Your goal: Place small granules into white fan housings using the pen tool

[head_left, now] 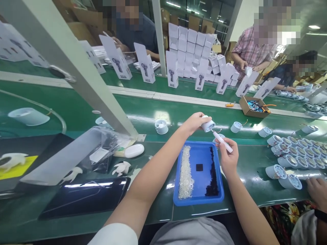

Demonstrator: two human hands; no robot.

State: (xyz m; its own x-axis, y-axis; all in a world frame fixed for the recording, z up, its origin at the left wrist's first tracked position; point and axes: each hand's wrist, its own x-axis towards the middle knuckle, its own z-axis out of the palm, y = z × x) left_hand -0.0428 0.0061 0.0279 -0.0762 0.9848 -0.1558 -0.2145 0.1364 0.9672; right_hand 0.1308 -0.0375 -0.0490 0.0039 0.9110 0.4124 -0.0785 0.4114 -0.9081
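My left hand (195,123) grips a pale blue round plastic housing (207,126), tilted with its open end toward my right hand. In my right hand (228,154) is a white pen-shaped tool (223,142), its thin tip at the housing's opening; whether it touches inside is too small to tell. Below both hands lies a blue tray (199,201). Small clear pieces (186,173) form a strip along its left side, small black pieces (212,175) one along its right. A black square (199,167) lies between them. Another housing, partly hidden, sits behind my right hand.
Similar housings stand on the green bench, one at left (161,126), one at right (236,127). Rows of them (298,151) fill the right side, near a co-worker's hand (318,190). A dark tablet (87,195) lies left. White boxes (173,73) line the far side, with people behind.
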